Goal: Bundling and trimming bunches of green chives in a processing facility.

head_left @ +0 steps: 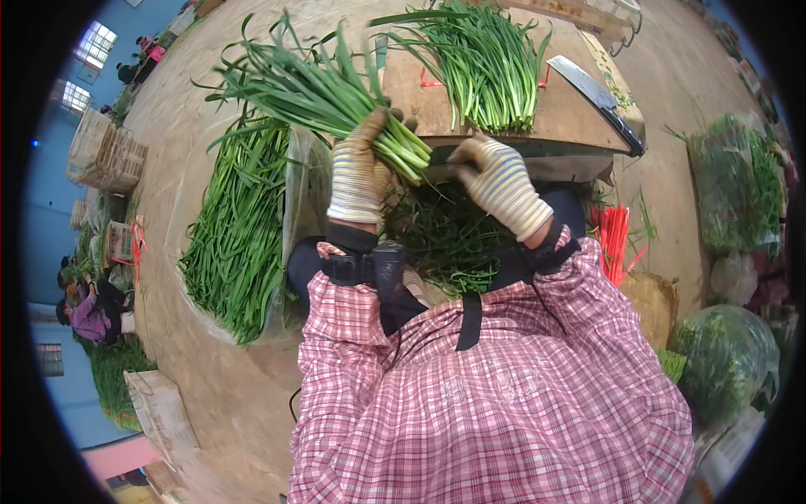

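Observation:
My left hand (361, 168), in a striped knit glove with a brownish palm, is wrapped round a bunch of garlic chives (315, 97). Its green leaves fan out to the upper left, and the pale cut ends point right. Close to those ends, my right hand (502, 181) has its gloved fingers curled together; whatever may be between them is too small to make out. Beyond the hands, a larger pile of garlic chives (491, 76) lies on a wooden board (405, 94), with a red tie showing at its sides. A knife (583, 82) with a black handle rests right of it.
Left of my legs, a plastic-lined heap of chives (235, 227) lies on the floor. Loose leaves (453, 239) cover the space between my knees. Red strips (613, 239) stand at my right, near bagged greens (726, 349). Crates (105, 151) and a seated person (92, 315) are far left.

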`<state>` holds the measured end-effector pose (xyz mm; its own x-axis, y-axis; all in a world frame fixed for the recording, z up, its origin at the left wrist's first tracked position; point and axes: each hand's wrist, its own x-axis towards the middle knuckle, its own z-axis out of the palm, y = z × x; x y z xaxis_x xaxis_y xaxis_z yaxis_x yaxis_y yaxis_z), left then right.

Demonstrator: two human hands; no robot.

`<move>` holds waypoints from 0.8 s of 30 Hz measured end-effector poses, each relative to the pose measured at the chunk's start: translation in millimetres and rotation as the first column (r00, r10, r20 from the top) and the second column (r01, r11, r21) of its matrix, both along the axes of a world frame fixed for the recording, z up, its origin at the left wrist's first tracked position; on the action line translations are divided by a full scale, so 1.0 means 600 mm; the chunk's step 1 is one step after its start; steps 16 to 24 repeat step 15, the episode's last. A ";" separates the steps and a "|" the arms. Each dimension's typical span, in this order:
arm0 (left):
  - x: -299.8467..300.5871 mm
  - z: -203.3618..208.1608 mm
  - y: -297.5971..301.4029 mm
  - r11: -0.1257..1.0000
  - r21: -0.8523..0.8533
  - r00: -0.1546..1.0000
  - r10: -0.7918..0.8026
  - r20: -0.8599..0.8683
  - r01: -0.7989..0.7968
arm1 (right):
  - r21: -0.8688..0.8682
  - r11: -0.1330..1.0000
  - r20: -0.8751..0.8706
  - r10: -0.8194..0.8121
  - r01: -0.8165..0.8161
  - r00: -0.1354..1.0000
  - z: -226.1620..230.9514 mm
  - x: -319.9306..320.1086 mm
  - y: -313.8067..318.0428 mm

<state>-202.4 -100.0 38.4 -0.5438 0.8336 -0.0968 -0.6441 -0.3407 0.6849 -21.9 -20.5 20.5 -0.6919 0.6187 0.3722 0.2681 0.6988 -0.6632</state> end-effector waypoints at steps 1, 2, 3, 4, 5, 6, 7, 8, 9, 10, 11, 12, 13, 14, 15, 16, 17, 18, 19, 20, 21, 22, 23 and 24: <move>-0.007 0.006 -0.008 1.000 0.008 1.000 -0.027 -0.012 0.027 | -0.197 0.980 -0.089 0.003 -0.021 0.996 -0.003 0.004 0.010; -0.007 0.007 -0.006 0.999 0.019 0.999 -0.036 -0.007 0.036 | -0.443 0.892 -0.215 -0.007 -0.091 0.977 -0.008 0.005 0.014; -0.009 0.007 -0.007 0.999 0.027 0.999 -0.047 -0.002 0.047 | -0.648 0.739 -0.330 -0.053 -0.185 0.943 0.013 -0.002 0.002; -0.007 -0.002 -0.005 0.999 0.023 0.999 -0.049 0.024 0.048 | -0.603 0.767 -0.293 0.044 -0.220 0.955 0.015 -0.013 -0.002; -0.003 -0.010 -0.003 0.999 0.019 0.997 -0.050 0.051 0.050 | -0.557 0.789 -0.250 0.139 -0.260 0.958 0.017 -0.023 -0.005; 0.007 -0.008 0.003 0.995 0.024 0.993 -0.094 0.077 0.092 | -0.541 0.820 -0.239 0.066 -0.189 0.969 -0.008 -0.026 0.004; 0.003 -0.010 -0.002 0.998 0.009 0.996 -0.060 0.059 0.059 | -0.541 0.819 -0.242 0.069 -0.194 0.968 -0.014 -0.022 0.007; -0.013 -0.018 0.001 0.995 0.078 0.992 -0.076 0.101 0.069 | -0.507 0.857 -0.094 0.052 -0.093 0.994 -0.019 -0.007 0.015; -0.022 -0.017 0.000 0.987 0.146 0.985 -0.090 0.144 0.069 | -0.457 0.889 0.058 0.031 -0.001 0.998 -0.019 0.006 0.019; -0.025 -0.020 -0.003 0.985 0.162 0.980 -0.084 0.179 0.055 | -0.493 0.870 0.095 0.045 0.007 0.994 -0.022 0.013 0.017; -0.025 -0.024 -0.003 0.986 0.157 0.981 -0.075 0.179 0.047 | -0.497 0.868 0.094 0.054 0.000 0.994 -0.026 0.015 0.010; -0.020 -0.027 0.007 0.994 0.112 0.984 -0.036 0.174 0.016 | -0.661 0.746 0.007 0.113 -0.080 0.994 -0.001 0.015 -0.006; -0.012 -0.028 0.013 0.998 0.064 0.987 0.005 0.162 -0.016 | -0.791 0.588 -0.097 0.152 -0.169 0.984 0.013 0.009 -0.020; -0.002 -0.031 0.015 0.998 0.066 0.986 0.001 0.164 -0.012 | -0.796 0.552 -0.138 0.236 -0.249 0.962 0.001 -0.011 -0.020; 0.010 -0.029 0.017 0.998 0.068 0.986 0.001 0.164 -0.012 | -0.812 0.549 -0.075 0.243 -0.201 0.967 -0.004 -0.029 -0.021; 0.010 -0.029 0.017 0.998 0.068 0.986 0.001 0.164 -0.012 | -0.812 0.549 -0.075 0.243 -0.201 0.967 -0.004 -0.029 -0.021; 0.010 -0.029 0.017 0.998 0.068 0.986 0.001 0.164 -0.012 | -0.812 0.549 -0.075 0.243 -0.201 0.967 -0.004 -0.029 -0.021; 0.010 -0.029 0.017 0.998 0.068 0.986 0.001 0.164 -0.012 | -0.812 0.549 -0.075 0.243 -0.201 0.967 -0.004 -0.029 -0.021; 0.010 -0.029 0.017 0.998 0.068 0.986 0.001 0.164 -0.012 | -0.812 0.549 -0.075 0.243 -0.201 0.967 -0.004 -0.029 -0.021; 0.010 -0.029 0.017 0.998 0.068 0.986 0.001 0.164 -0.012 | -0.812 0.549 -0.075 0.243 -0.201 0.967 -0.004 -0.029 -0.021; 0.010 -0.029 0.017 0.998 0.068 0.986 0.001 0.164 -0.012 | -0.812 0.549 -0.075 0.243 -0.201 0.967 -0.004 -0.029 -0.021; 0.010 -0.029 0.017 0.998 0.068 0.986 0.001 0.164 -0.012 | -0.812 0.549 -0.075 0.243 -0.201 0.967 -0.004 -0.029 -0.021; 0.010 -0.029 0.017 0.998 0.068 0.986 0.001 0.164 -0.012 | -0.812 0.549 -0.075 0.243 -0.201 0.967 -0.004 -0.029 -0.021; 0.010 -0.029 0.017 0.998 0.068 0.986 0.001 0.164 -0.012 | -0.812 0.549 -0.075 0.243 -0.201 0.967 -0.004 -0.029 -0.021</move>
